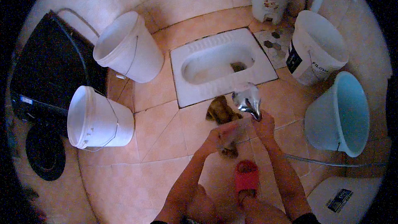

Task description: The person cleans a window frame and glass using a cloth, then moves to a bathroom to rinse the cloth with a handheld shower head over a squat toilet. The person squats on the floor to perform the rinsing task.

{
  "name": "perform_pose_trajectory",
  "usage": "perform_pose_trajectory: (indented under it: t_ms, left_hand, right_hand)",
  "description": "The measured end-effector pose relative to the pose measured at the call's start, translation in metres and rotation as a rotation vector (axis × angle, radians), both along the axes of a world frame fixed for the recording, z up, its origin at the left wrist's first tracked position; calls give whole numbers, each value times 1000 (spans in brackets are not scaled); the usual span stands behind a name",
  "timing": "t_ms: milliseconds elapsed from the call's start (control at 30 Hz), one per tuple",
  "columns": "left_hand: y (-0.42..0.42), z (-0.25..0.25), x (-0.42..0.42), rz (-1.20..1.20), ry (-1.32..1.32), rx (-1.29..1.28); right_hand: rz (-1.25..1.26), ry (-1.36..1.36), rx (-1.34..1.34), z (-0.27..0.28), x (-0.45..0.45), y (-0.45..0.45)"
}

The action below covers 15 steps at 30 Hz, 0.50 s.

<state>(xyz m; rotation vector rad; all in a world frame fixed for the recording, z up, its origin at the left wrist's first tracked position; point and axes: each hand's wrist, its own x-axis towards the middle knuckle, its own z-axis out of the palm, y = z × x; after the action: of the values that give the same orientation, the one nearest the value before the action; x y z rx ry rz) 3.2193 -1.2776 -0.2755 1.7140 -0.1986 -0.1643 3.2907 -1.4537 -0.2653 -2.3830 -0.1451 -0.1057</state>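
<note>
My right hand (263, 126) grips the narrow end of a shiny silver thing (247, 100), perhaps a foil pouch or a metal vessel. It is held in front of the near edge of a white squat toilet (205, 91). My left hand (217, 138) is to its left, blurred by motion, with its fingers towards my right hand. Whether it holds anything is unclear. Beyond my left hand, a crumpled-looking brown thing (221, 110) lies on the tiles. A smaller brown thing (229, 151) shows just below the hand. Neither can be named surely.
Two white buckets (146, 53) with wire handles stand left, near a large black object (46, 65). To the right are a white bucket with writing (311, 59) and a turquoise tub (323, 118). A hose (323, 162) crosses the tiles. My foot wears a red sandal (247, 179).
</note>
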Motion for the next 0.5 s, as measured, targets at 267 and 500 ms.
perform_pose_trajectory:
  t_ms: [267, 500]
  left_hand:
    - [14, -3, -11, 6, 484, -759]
    - [5, 1, -9, 352, 390, -271]
  right_hand:
    - [-114, 55, -8, -5, 1, 2]
    - [-36, 64, -73, -21, 0, -6]
